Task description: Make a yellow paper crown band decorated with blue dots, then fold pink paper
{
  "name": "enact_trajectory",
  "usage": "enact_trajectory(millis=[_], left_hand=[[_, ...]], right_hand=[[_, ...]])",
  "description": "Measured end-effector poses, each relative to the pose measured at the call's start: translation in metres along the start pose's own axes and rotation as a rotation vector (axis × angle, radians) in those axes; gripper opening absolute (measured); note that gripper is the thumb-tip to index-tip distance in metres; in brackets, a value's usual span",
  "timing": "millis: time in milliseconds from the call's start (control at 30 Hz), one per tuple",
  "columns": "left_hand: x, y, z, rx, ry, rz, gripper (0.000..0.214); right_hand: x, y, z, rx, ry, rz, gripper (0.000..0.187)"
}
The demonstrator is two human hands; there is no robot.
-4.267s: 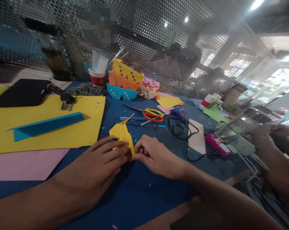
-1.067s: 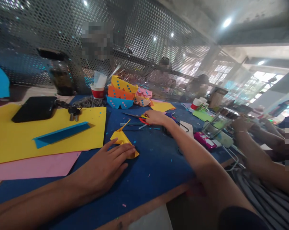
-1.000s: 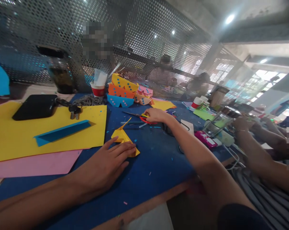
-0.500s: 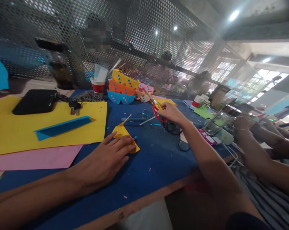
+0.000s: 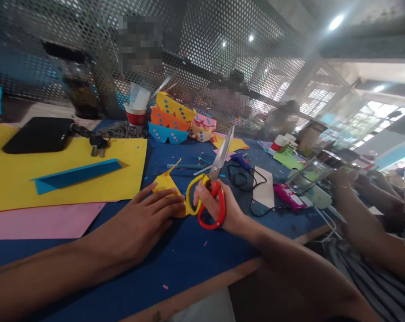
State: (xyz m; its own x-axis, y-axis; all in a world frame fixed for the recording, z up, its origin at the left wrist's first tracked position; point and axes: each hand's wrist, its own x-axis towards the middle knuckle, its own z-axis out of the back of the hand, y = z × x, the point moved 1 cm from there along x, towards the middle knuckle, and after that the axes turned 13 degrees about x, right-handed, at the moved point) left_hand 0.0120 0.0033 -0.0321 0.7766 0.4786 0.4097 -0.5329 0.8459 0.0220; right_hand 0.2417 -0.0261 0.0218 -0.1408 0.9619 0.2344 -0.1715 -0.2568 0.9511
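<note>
My left hand point(image 5: 145, 221) lies flat, fingers spread, on a folded yellow paper piece point(image 5: 165, 184) on the blue table top point(image 5: 189, 259). My right hand point(image 5: 219, 210) is closed around the red and yellow handles of a pair of scissors point(image 5: 212, 185), held above the table just right of the yellow piece. The blades point up and away, slightly parted.
A large yellow sheet point(image 5: 55, 179) with a blue folded strip point(image 5: 77, 175) lies left, over a pink sheet point(image 5: 38, 221). Farther back are coloured paper crafts point(image 5: 170, 118), a red cup point(image 5: 135, 112), a black case point(image 5: 38, 134) and a black cable point(image 5: 246, 179). Another person's arms point(image 5: 366, 219) work at right.
My right hand left the yellow piece, reached back to the scissors, lifted them and brought them next to my left hand. My left hand stayed pressed on the paper.
</note>
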Motion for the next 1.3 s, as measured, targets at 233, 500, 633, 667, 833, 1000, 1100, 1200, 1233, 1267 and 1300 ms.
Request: enact_trajectory(millis=[233, 500, 633, 667, 833, 1000, 1100, 1200, 1233, 1267, 1300], left_hand=[[-0.001, 0.0, -0.001, -0.043, -0.036, 0.024, 0.039], [0.0, 0.001, 0.0, 0.002, -0.039, -0.021, 0.038], [0.0, 0.002, 0.0, 0.011, -0.035, -0.034, 0.039], [0.0, 0.002, 0.0, 0.006, -0.036, -0.029, 0.039], [0.003, 0.001, 0.003, -0.024, -0.05, -0.045, 0.037], [0.004, -0.001, 0.007, 0.009, -0.055, -0.053, 0.038], [0.003, -0.001, 0.007, 0.013, -0.044, -0.057, 0.038], [0.003, -0.001, 0.007, 0.054, -0.049, -0.069, 0.038], [0.003, -0.001, 0.007, 0.062, -0.052, -0.076, 0.038], [0.003, 0.0, 0.006, 0.064, -0.049, -0.085, 0.038], [0.002, 0.0, 0.006, 0.061, -0.044, -0.091, 0.039]], right_hand=[[-0.01, 0.009, 0.006, -0.016, -0.079, 0.024, 0.04], [-0.008, -0.002, 0.001, -0.058, -0.041, -0.007, 0.038], [-0.008, -0.003, 0.001, -0.082, 0.058, -0.025, 0.036], [-0.008, -0.003, 0.001, -0.084, 0.067, -0.023, 0.035], [-0.008, -0.004, 0.0, -0.104, 0.009, 0.007, 0.035], [-0.009, -0.001, -0.003, -0.094, 0.043, 0.013, 0.037], [-0.011, 0.002, -0.004, -0.096, -0.001, 0.07, 0.039], [-0.013, 0.001, -0.007, -0.093, 0.077, 0.045, 0.036], [-0.013, 0.001, -0.007, -0.094, 0.078, 0.044, 0.037], [-0.013, 0.001, -0.007, -0.095, 0.055, 0.058, 0.038], [-0.013, 0.0, -0.006, -0.097, 0.027, 0.078, 0.039]])
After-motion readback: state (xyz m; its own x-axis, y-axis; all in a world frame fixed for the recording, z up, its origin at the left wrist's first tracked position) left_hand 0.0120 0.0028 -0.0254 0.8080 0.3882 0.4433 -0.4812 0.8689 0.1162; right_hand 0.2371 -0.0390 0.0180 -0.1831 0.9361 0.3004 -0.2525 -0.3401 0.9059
